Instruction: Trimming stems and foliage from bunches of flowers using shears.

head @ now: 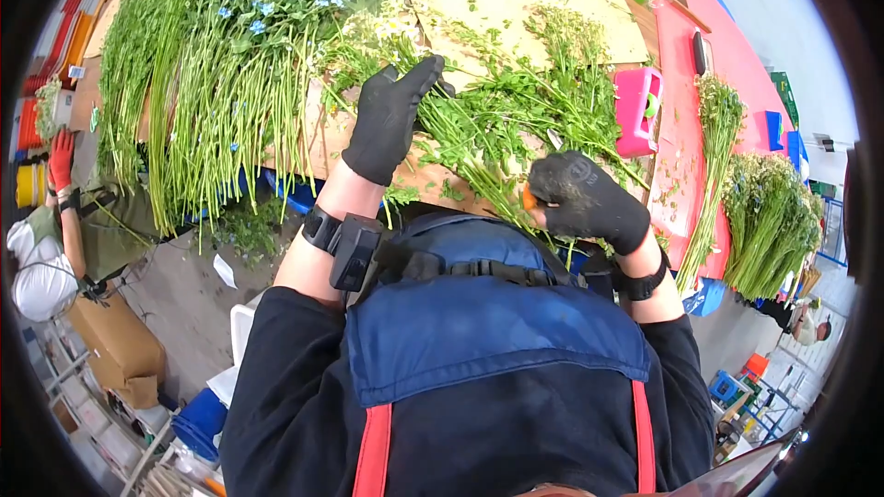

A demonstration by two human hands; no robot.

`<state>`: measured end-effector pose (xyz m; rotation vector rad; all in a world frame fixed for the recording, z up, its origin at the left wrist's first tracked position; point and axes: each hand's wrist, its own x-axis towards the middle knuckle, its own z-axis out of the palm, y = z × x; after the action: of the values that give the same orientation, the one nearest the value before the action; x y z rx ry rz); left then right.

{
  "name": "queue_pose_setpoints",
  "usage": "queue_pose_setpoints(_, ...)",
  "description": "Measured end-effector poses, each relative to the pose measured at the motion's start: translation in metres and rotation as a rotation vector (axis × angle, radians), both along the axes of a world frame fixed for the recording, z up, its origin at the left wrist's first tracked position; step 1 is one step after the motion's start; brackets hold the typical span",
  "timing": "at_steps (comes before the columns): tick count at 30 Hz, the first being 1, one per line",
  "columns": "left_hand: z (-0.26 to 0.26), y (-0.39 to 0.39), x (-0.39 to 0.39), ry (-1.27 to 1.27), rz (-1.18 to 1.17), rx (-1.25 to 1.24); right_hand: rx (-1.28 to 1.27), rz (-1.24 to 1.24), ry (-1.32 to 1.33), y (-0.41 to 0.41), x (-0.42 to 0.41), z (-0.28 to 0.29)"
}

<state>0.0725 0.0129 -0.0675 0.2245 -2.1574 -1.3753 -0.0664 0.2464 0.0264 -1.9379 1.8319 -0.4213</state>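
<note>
My left hand, in a black glove, curls around a bunch of leafy green stems topped by white daisy-like flowers. The stems slant down to the right, towards my waist and the table's near edge. By their lower ends is my right hand, in a soiled black glove and closed in a fist. An orange handle end sticks out of that fist, and a small metal blade shows above it. Loose leafy stems lie just beyond both hands.
Blue-flowered stems are heaped at the left, overhanging the table edge. A pink holder stands right of my right hand. Tied-looking bunches lie on the pink surface. At far left is another person's red-gloved hand.
</note>
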Motion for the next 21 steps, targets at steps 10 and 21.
queue_pose_setpoints(10,0.04,0.014,-0.004,-0.178,-0.119,0.378,-0.372,-0.29,0.149,-0.036,0.019,-0.025)
queue_pose_setpoints(21,0.049,0.018,-0.002,-0.193,-0.205,1.108,-0.27,-0.42,0.014,-0.043,0.015,-0.024)
